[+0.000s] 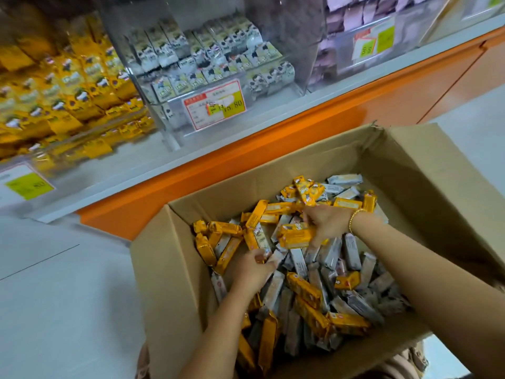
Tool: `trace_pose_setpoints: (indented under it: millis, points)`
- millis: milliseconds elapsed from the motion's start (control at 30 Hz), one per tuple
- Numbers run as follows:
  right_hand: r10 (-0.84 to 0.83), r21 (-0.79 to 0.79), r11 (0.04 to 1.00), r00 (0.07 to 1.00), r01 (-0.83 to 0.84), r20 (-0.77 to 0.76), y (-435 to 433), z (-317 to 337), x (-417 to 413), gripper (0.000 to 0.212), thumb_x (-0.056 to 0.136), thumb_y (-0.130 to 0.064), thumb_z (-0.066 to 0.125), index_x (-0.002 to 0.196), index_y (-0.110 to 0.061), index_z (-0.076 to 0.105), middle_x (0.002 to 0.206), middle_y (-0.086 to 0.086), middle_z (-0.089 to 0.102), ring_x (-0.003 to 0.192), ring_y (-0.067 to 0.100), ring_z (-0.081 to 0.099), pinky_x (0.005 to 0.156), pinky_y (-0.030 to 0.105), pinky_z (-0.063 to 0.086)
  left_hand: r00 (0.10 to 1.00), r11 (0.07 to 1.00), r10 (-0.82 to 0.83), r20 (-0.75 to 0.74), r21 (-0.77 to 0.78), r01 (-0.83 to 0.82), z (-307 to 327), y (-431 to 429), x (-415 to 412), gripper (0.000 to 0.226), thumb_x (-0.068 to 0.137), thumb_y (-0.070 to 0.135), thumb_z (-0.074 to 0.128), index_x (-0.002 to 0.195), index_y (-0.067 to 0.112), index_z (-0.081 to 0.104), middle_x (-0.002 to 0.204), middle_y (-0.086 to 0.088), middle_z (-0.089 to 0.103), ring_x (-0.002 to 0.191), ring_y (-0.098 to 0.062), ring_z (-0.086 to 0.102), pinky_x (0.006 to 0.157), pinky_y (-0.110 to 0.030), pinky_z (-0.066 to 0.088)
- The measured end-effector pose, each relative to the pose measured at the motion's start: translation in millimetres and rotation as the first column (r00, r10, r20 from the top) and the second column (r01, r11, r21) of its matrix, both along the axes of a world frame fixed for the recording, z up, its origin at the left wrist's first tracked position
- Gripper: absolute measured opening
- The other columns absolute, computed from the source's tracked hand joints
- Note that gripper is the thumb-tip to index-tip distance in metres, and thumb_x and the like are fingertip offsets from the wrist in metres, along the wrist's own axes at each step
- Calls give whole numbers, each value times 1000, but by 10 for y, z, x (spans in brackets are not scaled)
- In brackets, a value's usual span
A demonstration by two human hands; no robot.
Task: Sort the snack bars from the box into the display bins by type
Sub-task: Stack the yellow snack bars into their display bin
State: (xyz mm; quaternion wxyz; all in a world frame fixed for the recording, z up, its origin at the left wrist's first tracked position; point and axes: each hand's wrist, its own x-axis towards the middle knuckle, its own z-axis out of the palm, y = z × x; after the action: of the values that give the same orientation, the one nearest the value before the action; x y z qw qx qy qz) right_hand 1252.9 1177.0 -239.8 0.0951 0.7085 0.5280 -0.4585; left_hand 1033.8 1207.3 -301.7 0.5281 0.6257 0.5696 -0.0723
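Observation:
An open cardboard box (pixel 169 269) in front of me holds a jumble of yellow snack bars (pixel 306 289) and grey-white snack bars (pixel 352 251). Both my hands are inside it. My right hand (pixel 326 224) is closed around a bunch of yellow bars (pixel 296 236) near the middle of the pile. My left hand (pixel 252 270) rests on the pile lower left, fingers curled on a yellow bar (pixel 259 259) at its fingertips. Above the box, a clear bin (pixel 46 91) holds yellow bars and a middle bin (pixel 207 58) holds grey-white bars.
The bins stand on a white shelf with an orange front (pixel 273 138). A third bin (pixel 363 23) at the upper right holds pale purple packs. Price labels (pixel 214 105) hang on the bin fronts. Pale floor (pixel 62 283) lies left of the box.

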Motion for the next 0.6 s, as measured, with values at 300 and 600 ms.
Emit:
trace_pose_setpoints:
  millis: [300, 600]
  points:
    - [-48, 629, 776, 999, 50, -20, 280, 1085, -806, 63, 70, -36, 82, 107, -15, 36, 89, 1, 61, 72, 15, 54, 59, 31, 41, 402, 705, 705, 585, -512, -491, 1417, 330, -146, 9, 89, 13, 60, 94, 7, 64, 80, -6, 74, 74, -16, 71, 68, -28, 57]
    - [-197, 471, 489, 619, 734, -761, 241, 1472, -1238, 15, 88, -10, 65, 99, -16, 57, 87, 8, 71, 79, 21, 66, 76, 42, 54, 146, 697, 683, 716, -578, -424, 2128, 490, -511, 18, 96, 5, 43, 93, 8, 60, 72, -2, 71, 78, -16, 62, 61, -23, 57]
